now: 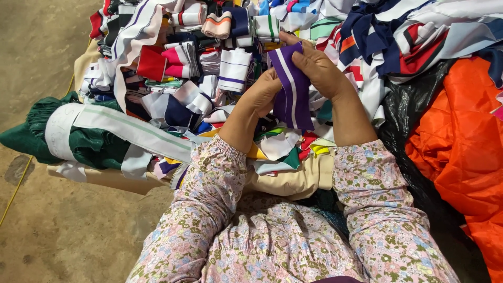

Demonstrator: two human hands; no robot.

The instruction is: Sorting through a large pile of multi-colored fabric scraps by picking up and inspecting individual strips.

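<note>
Purple ribbed strip (291, 89) with white stripes hangs pinched between both hands above the scrap pile (209, 68). I see my right hand (317, 68) fingers clamped over its top; my left hand (262, 94) grips behind, fingertips hidden by the strip.

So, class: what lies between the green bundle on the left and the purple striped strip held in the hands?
In the head view, a heap of folded striped fabric strips lies between the green bundle and the purple strip.

Garment workshop: heaped striped knit collar pieces (220, 78) on bare concrete floor (42, 52).
</note>
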